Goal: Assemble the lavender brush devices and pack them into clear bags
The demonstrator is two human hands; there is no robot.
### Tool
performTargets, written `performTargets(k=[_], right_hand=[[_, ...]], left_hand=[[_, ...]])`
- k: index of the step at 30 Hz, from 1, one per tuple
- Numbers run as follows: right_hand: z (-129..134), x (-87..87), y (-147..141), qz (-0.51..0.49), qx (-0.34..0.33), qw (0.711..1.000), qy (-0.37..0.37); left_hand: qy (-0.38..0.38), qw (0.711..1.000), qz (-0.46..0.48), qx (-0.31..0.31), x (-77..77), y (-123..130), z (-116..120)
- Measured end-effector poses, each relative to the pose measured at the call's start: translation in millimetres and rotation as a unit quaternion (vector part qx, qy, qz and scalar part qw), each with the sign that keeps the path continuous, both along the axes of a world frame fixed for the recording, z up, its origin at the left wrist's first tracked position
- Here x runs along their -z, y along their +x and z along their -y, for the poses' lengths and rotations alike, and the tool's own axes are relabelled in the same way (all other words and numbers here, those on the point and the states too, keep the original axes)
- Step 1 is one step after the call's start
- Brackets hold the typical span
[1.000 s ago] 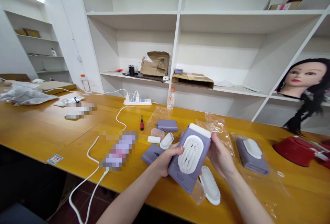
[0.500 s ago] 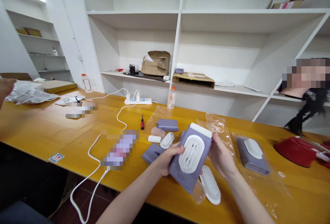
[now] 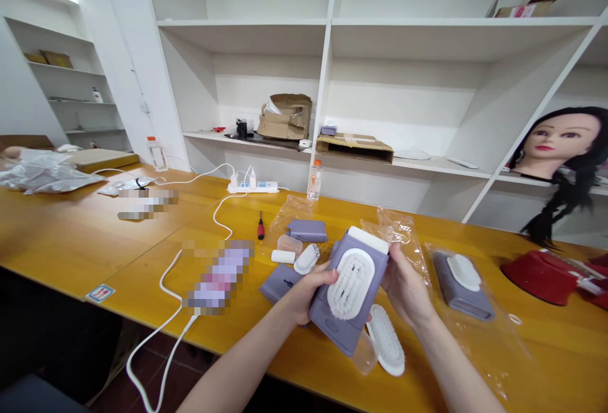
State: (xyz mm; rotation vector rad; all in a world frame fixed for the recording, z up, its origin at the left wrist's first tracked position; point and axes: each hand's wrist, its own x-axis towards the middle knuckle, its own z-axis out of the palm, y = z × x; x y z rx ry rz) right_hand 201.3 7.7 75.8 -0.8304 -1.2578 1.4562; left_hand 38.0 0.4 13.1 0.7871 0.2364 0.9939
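Note:
Between both hands, above the table, I hold a purple box-shaped device (image 3: pixel 335 327) tilted toward me. A white oval brush (image 3: pixel 350 281) lies on its face, and a white strip runs along its top end. My left hand (image 3: pixel 306 292) grips the left side, thumb resting beside the brush. My right hand (image 3: pixel 406 283) is closed on the right edge, its fingers partly hidden behind the device. Below sit another white oval brush (image 3: pixel 387 340) and a clear plastic cup-like piece (image 3: pixel 365 355). To the left are a purple part (image 3: pixel 275 283), a small white oval piece (image 3: pixel 306 259) and a white block (image 3: pixel 283 256).
Behind lies a purple case (image 3: pixel 308 230). A bagged purple device (image 3: pixel 463 292) rests at right, near a red base (image 3: pixel 534 277) and a mannequin head (image 3: pixel 560 140). A screwdriver (image 3: pixel 261 228), power strip (image 3: pixel 254 187), bottle (image 3: pixel 314 180) and cabled phone (image 3: pixel 221 277) are leftward.
The view has shifted very slightly. My hands keep the same hold on the purple device. At the far left, another person's hand has moved down by the plastic bag.

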Motion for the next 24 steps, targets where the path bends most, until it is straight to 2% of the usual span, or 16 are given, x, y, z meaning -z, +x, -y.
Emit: performTargets(k=[5,11,19,24], right_hand=[[-0.6,0.4,-0.1,-0.009,0.004,1.0,0.01],[-0.4,-0.6,0.4,-0.002,-0.019,0.999,0.037],[-1.5,5.5,3.9,-0.001,-0.04,0.998,0.037],[1.2,7.6,2.3,0.017,-0.028,0.999,0.043]], left_hand=[[0.003,1.0,0.008,0.012,-0.8,-0.3,1.3],[-0.022,0.999,-0.008,-0.03,-6.3,-3.6,2.7],[-0.066,0.997,-0.017,-0.037,-2.5,-5.8,4.1],[-0.073,0.996,-0.022,-0.038,-6.7,-7.0,9.3]])
